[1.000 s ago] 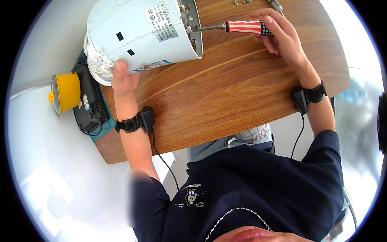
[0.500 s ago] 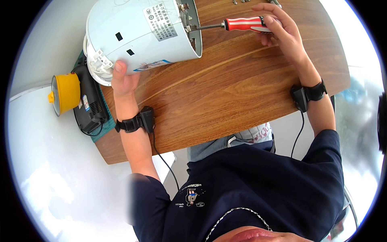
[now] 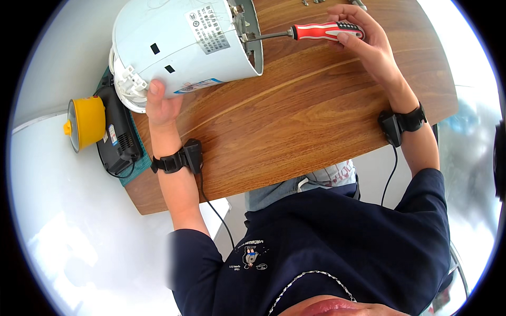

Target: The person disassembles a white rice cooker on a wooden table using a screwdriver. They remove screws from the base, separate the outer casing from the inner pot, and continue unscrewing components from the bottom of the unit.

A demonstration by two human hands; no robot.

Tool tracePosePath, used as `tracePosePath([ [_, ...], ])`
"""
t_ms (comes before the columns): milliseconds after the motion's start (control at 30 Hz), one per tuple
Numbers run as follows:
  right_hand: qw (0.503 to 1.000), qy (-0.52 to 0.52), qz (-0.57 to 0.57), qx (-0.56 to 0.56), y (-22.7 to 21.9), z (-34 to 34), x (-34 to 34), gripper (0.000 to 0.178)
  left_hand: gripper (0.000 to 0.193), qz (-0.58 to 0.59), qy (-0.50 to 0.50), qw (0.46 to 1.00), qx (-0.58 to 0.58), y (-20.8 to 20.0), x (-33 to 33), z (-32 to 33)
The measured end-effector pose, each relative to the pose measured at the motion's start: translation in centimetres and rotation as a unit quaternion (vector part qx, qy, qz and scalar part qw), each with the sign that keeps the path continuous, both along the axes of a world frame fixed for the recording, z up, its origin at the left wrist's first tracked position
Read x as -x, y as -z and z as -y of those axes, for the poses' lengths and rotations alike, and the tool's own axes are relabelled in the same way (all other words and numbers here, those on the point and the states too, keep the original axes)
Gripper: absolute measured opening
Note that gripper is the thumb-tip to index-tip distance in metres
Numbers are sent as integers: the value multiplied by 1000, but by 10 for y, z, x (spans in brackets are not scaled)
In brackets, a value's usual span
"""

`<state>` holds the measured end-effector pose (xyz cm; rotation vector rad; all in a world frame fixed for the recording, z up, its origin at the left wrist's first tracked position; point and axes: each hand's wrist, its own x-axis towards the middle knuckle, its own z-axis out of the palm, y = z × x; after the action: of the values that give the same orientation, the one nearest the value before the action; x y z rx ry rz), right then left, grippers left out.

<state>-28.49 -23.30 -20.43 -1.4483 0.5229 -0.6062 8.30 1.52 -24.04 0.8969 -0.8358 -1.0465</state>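
A white cylindrical appliance (image 3: 182, 52) lies on its side at the far left of the table, its open end facing right. Metal parts show inside that end. My left hand (image 3: 162, 108) steadies its lower side, thumb on the shell and the other fingers hidden beneath, close to a white plastic fitting (image 3: 132, 81). In my right hand (image 3: 371, 50) is a screwdriver (image 3: 321, 31) with a red, white and black handle, gripped between thumb and fingers. Its shaft runs level to the left, and the tip reaches in among the metal parts; the exact contact is hard to make out.
Left of the appliance, a yellow round container (image 3: 89, 124) sits beside a black device (image 3: 118, 134) on a green mat (image 3: 138, 167). Several small metal pieces (image 3: 316, 1) lie at the table's (image 3: 295, 116) far edge. Cables hang from both wrist straps.
The screwdriver handle has turned, and its black grip pattern now shows. My right thumb and fingers have shifted along the handle. The appliance has moved very slightly left.
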Motion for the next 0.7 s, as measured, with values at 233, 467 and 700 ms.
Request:
tracePosePath([
  [233, 999, 6, -8, 49, 11, 4, 7, 40, 82, 14, -19, 1000, -20, -3, 8, 1],
  [467, 997, -7, 32, 72, 9, 5, 8, 36, 83, 21, -3, 999, -24, -2, 4, 0],
  [700, 1000, 8, 7, 23, 7, 10, 12, 33, 86, 5, -11, 999, -35, 2, 2, 0],
])
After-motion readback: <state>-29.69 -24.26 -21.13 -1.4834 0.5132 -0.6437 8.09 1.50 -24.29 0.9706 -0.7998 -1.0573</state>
